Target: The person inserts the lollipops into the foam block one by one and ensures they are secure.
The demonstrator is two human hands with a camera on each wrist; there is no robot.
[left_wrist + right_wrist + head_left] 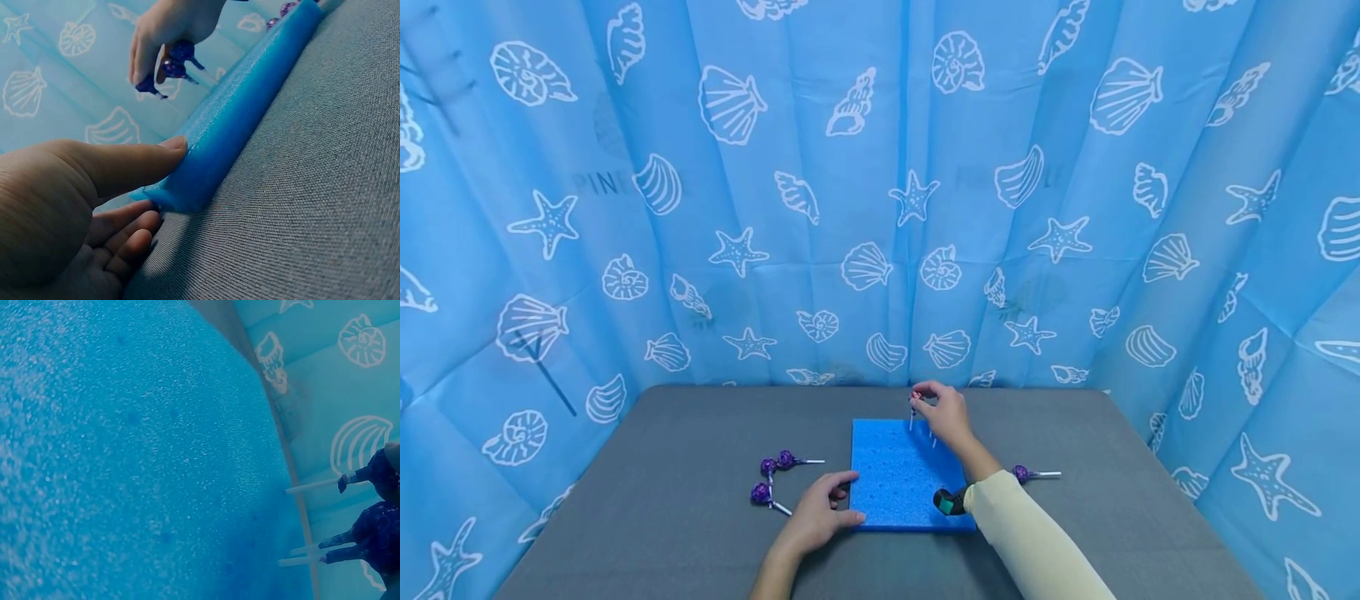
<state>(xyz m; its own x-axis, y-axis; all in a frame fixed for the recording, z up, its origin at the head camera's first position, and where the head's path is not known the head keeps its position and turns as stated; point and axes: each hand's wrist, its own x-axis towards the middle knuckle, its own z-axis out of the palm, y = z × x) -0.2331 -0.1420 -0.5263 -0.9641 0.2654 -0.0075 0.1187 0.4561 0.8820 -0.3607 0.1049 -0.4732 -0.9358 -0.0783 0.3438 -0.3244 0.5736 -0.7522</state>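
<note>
A blue foam board (pixel 902 475) dotted with small holes lies on the table. My left hand (pixel 818 510) grips its near left corner, with the thumb (pixel 140 159) along the front edge and the other fingers curled at the left side. Over the far edge, my right hand (pixel 946 414) pinches a dark-wrapped lollipop (pixel 147 86) by its head. That lollipop's white stick points down, its tip right at the board in the right wrist view. Beside it, two more lollipops (pixel 375 540) stand upright with their sticks in the foam, partly covered by the right hand.
Several purple-wrapped lollipops (pixel 761 493) lie left of the board, close to the left hand. Another lollipop (pixel 1021 473) rests on the right, by the right forearm. Behind the grey table (pixel 700 433) hangs a blue shell-print curtain (pixel 820 167).
</note>
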